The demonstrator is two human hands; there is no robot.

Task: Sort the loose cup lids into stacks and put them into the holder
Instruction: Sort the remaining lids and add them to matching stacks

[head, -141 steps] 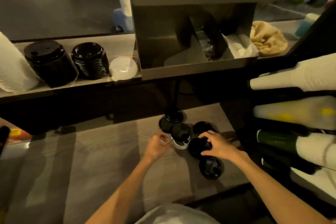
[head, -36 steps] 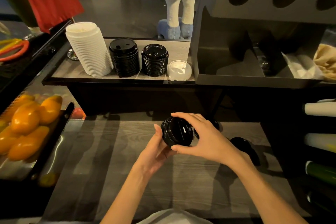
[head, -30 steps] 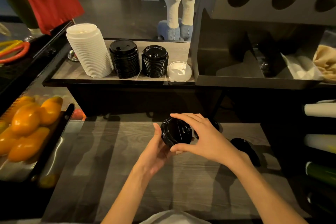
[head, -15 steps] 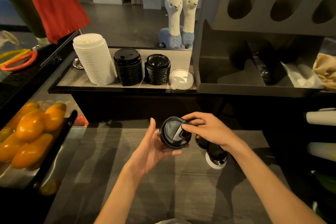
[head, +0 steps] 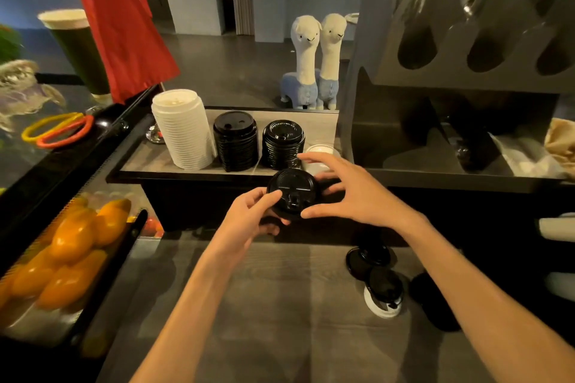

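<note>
From the head camera, the left hand [head: 249, 214] holds a small stack of black lids [head: 292, 193] up in the air, with its thumb on top and its fingers curled under, pinching the stack; the right hand [head: 351, 193] is just beside the stack with its fingers spread wide, and only its thumb and some fingertips seem to touch the edge; the stack sits in front of the dark edge of the shelf [head: 193, 175], low down and close to the person; on the shelf stand a tall pile of white lids [head: 183, 130], then a pile of black lids [head: 236, 141], then another pile of black lids [head: 283, 144], side by side; a clear lid [head: 320, 152] lies just right of them, partly hidden behind the right hand's fingers; two toy llamas [head: 314, 62] stand behind the shelf; a big grey holder [head: 466, 65] with round holes is on the right; down on the wooden counter [head: 264, 305], near the right arm, lie more loose black lids [head: 370, 261], and one black lid rests on a white lid [head: 381, 308]; oranges [head: 71, 245] fill a tray on the left; a red flag [head: 121, 24] hangs above, next to a green drink [head: 77, 46].
</note>
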